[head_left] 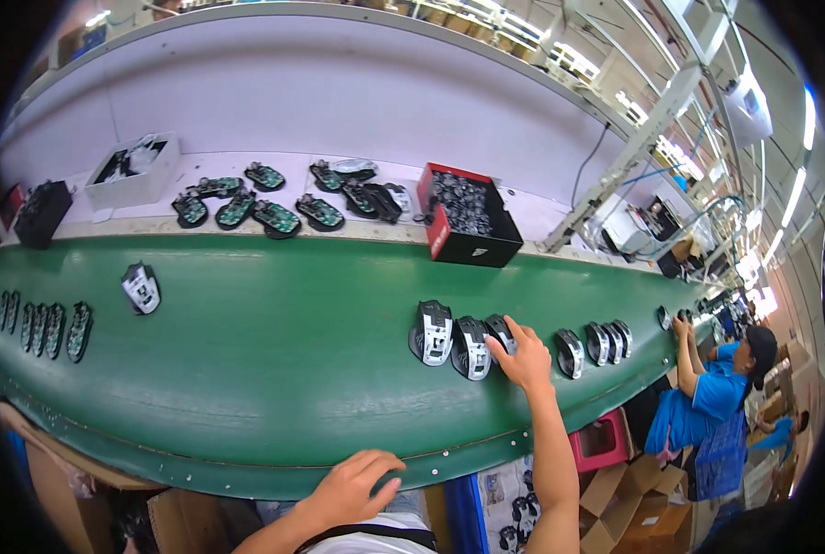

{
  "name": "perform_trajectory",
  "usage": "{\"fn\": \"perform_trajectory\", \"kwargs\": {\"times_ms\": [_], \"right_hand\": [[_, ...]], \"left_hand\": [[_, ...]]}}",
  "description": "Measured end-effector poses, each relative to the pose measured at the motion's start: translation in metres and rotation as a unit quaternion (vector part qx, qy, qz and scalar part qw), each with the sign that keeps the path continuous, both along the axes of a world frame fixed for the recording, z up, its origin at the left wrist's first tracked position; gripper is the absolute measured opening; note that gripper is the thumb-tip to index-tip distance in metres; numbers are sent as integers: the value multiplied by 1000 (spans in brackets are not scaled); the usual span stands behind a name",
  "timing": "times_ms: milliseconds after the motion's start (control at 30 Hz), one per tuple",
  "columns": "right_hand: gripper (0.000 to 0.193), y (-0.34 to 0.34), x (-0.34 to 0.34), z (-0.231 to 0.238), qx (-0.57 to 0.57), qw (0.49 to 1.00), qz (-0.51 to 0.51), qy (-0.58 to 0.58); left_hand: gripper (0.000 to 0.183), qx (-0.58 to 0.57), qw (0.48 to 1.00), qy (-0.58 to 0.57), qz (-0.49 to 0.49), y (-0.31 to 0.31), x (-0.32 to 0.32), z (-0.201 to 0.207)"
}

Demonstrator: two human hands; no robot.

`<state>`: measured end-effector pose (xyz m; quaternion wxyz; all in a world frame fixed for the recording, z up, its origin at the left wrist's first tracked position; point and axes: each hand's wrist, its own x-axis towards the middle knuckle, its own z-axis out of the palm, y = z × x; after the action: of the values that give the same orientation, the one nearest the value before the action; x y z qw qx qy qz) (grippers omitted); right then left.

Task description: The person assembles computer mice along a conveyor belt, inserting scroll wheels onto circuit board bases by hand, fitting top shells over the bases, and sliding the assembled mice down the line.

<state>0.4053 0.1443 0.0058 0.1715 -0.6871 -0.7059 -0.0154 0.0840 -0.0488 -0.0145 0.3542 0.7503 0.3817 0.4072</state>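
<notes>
My right hand (527, 358) reaches over the green work surface, its thumb and fingers around a part-built computer mouse (500, 329) that they partly hide. Just left of it lie two more mice with white and black bodies, an inner mouse (472, 347) and an outer mouse (434, 332). Near the front edge, my left hand (355, 489) hovers with loosely bent fingers apart from the thumb and nothing in it. Farther right sits a row of several similar mice (570, 353).
A lone mouse (141, 288) and a row of green circuit-board mouse bases (53, 330) lie left. On the back shelf stand a white box (136, 185), more bases (277, 218) and a red-black box (477, 247) of small dark parts. A co-worker (708, 388) works at right.
</notes>
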Motion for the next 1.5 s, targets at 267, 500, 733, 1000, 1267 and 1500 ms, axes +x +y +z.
{"fn": "perform_trajectory", "kwargs": {"times_ms": [267,500,733,1000,1267,1500], "right_hand": [[69,11,-14,1,13,1000,25,-1],[75,-4,-54,-2,-44,998,33,-33],[74,-26,-92,8,-52,987,136,-70],[38,7,-113,23,86,964,225,114],[32,17,-87,-4,-185,780,264,536],[22,13,-83,9,-171,781,245,548]], "left_hand": [[66,124,952,237,147,130,39,47],[73,41,921,381,78,175,44,6],[71,47,903,398,156,105,13,5],[69,86,882,242,396,151,-117,19],[72,-146,705,290,631,167,-292,-1],[61,-13,819,268,507,130,-234,-22]]}}
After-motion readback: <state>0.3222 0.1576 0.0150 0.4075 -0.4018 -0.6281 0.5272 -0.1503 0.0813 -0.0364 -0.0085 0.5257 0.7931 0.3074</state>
